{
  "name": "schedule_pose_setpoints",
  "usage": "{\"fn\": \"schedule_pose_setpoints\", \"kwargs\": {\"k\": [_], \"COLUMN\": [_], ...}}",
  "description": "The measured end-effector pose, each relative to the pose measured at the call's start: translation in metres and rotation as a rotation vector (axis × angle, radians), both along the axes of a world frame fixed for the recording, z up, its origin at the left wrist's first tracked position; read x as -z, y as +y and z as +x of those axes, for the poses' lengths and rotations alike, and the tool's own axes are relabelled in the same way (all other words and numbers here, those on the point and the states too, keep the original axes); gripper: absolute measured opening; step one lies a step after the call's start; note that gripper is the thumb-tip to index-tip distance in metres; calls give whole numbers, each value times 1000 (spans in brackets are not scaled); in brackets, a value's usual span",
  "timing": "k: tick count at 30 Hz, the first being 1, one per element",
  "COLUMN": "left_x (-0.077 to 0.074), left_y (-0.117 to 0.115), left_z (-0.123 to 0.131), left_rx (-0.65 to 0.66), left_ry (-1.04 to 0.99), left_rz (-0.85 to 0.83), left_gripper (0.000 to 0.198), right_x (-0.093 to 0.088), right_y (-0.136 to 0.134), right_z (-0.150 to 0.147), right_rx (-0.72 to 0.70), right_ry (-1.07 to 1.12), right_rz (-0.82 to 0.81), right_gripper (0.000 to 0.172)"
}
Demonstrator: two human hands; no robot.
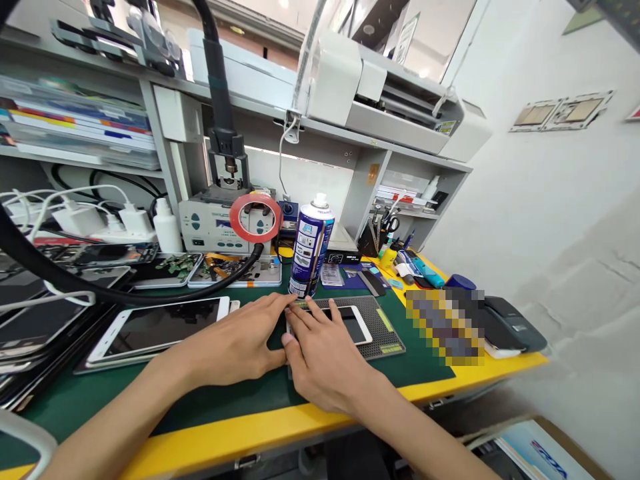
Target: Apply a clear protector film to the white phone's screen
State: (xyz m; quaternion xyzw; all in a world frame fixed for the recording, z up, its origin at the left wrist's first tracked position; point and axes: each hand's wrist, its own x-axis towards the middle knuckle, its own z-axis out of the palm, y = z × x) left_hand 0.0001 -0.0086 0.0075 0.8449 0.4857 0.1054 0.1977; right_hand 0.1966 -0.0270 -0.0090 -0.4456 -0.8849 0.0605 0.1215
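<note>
White phone point(364, 324) lies face up on a grey perforated pad point(389, 325), on the green mat point(417, 365), just in front of a blue-and-white spray can point(309, 250). R hand point(323, 350) is palm-down over the phone's L part, fingers spread on/over it, thumb out to the side. L hand point(243, 343) is at the phone's L end, fingers straight & close together, thumb held apart below; can't tell if it pinches anything, tips partly hidden.

Containers: shallow tray point(163, 285) behind the white tablet point(170, 327) holds green circuit-board bits. 2nd tray point(277, 277), next to it, has orange strips + misc. small parts, w/ black hose end point(257, 252) over it. Spray can is upright, nozzle up, contents n/v; same for white bottle point(167, 228) by the grey control unit point(210, 227). Clear plastic boxes point(135, 159) stacked on L shelf hold flat coloured items, too blurred to ID. Black caddy point(369, 241) at back R holds scissors point(393, 225) & other tools. Cardboard box point(600, 445), lower R below bench, has a blue/white printed pack point(545, 457) in it.
</note>
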Motion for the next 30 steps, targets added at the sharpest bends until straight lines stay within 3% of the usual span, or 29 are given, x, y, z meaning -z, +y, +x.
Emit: {"fn": "schedule_pose_setpoints", "kwargs": {"k": [7,19,30], "left_x": [0,-4,10], "left_y": [0,-2,4], "left_z": [-1,-6,-13], "left_rx": [17,53,31], "left_ry": [53,37,55], "left_rz": [-25,-40,-1], "left_gripper": [84,85,77], "right_x": [1,6,13], "right_y": [-3,-37,-56], "right_z": [-2,-6,0], "right_rx": [-11,31,32], "right_ry": [11,27,70], "right_rz": [0,18,-20], "right_gripper": [57,55,58]}}
